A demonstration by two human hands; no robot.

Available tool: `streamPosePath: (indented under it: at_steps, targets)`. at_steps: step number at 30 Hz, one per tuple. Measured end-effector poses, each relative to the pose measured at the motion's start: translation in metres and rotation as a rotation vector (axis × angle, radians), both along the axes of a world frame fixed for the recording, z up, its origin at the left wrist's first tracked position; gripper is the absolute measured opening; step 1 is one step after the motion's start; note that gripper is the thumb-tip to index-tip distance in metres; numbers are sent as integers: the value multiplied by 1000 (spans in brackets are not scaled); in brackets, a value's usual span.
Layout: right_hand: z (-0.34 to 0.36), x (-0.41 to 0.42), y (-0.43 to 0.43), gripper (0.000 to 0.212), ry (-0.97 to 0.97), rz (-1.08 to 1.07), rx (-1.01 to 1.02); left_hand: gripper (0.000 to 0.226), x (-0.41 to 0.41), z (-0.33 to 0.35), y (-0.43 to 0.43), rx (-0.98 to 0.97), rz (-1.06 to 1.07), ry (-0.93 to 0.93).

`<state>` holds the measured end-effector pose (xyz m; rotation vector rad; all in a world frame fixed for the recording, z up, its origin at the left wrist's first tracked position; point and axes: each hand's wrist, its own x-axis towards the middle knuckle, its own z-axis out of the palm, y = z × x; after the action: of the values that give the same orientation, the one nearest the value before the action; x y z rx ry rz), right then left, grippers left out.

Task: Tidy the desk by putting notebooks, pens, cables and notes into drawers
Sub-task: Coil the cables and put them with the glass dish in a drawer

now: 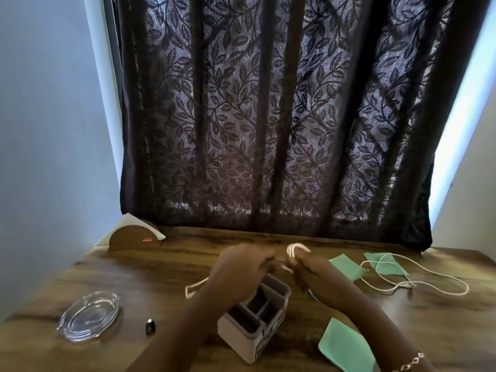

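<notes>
Status: early. Both hands, left (243,264) and right (312,267), grip clamped on a white cable (295,251), coiling it. Outstanding on worktop (161,267): second cable (418,277) and green notes (346,345) beside right grip; organiser (257,318) beneath.

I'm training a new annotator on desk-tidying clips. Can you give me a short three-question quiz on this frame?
1. True or false: the glass dish sits on the desk to the left of the organizer box.
2. How many green paper notes are in plain view on the desk?
3. What are the left hand and right hand working on?
A. a notebook
B. a coiled white cable
C. a pen

Key: 1 true; 2 three; 3 B.
</notes>
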<state>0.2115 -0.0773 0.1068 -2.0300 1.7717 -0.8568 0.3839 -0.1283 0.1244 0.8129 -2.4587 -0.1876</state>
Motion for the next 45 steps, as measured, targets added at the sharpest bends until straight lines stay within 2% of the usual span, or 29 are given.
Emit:
streamPosePath:
  at_steps: [1,3,4,6,7,9,13,14,15,16,18,19,21,22,23,25,27,30,33,34,36,39,40,41,42,43,45]
  targets:
    - [0,0,6,26,-147,50,114,20,2,3,-2,-23,-15,-7]
    - [-3,1,17,35,-572,174,372,18,3,5,-6,17,-73,22]
    - [-5,2,22,40,-819,304,477,18,2,4,-8,102,-119,73]
    - [-10,6,24,40,-1260,657,507,28,1,-3,-13,263,-193,268]
    - [-9,11,23,39,-1405,766,427,35,-1,-7,-15,294,-203,358]
    - [5,20,23,39,-1522,685,123,41,-5,-15,-14,282,-196,427]
    - [18,31,8,38,-1811,685,-130,20,-10,-29,-7,246,-99,303]
    - [20,35,3,31,-1827,664,-194,19,-10,-32,-5,220,-75,244]
    - [20,33,1,23,-1776,536,-252,17,-11,-34,-2,194,-63,192]
    - [21,33,0,16,-1605,332,-353,16,-11,-34,0,162,-59,152]
    - [14,34,-5,23,-1057,-7,-480,17,-10,-32,2,91,-44,76]
    - [4,32,-10,26,-774,-109,-509,18,-8,-29,2,69,-28,49]
    - [-13,27,-17,17,-301,-248,-518,20,-3,-22,0,19,0,11]
    - [-19,23,-19,16,-119,-282,-461,20,0,-20,-2,-16,9,1]
    - [-21,21,-19,17,-23,-284,-351,20,3,-18,-4,-51,8,-3]
    - [-19,18,-15,23,-49,-189,-83,18,8,-15,-9,-85,3,-6]
    - [-15,17,-7,30,-240,-29,139,15,11,-17,-15,-92,-19,29]
    - [-19,14,4,39,-784,224,477,13,10,-26,-22,-71,-37,134]
    - [-28,13,5,35,-1377,669,668,26,3,-39,-19,137,-85,293]
    - [-30,16,4,37,-1498,792,626,25,1,-45,-17,246,-120,358]
    - [-28,28,3,40,-1575,777,337,13,-4,-54,-10,450,-151,433]
    - [-13,40,0,42,-1785,788,91,13,-10,-65,5,552,-56,370]
    - [-7,40,-1,40,-1824,711,5,14,-11,-67,10,566,-31,324]
    - [-3,37,-2,35,-1770,550,-95,16,-10,-68,16,579,-11,277]
    - [-1,32,-4,31,-1609,355,-204,17,-9,-67,20,603,-3,253]
    - [-2,28,-5,29,-1382,202,-275,17,-5,-66,22,594,2,227]
    - [-10,22,-7,23,-831,41,-326,20,1,-57,22,473,29,150]
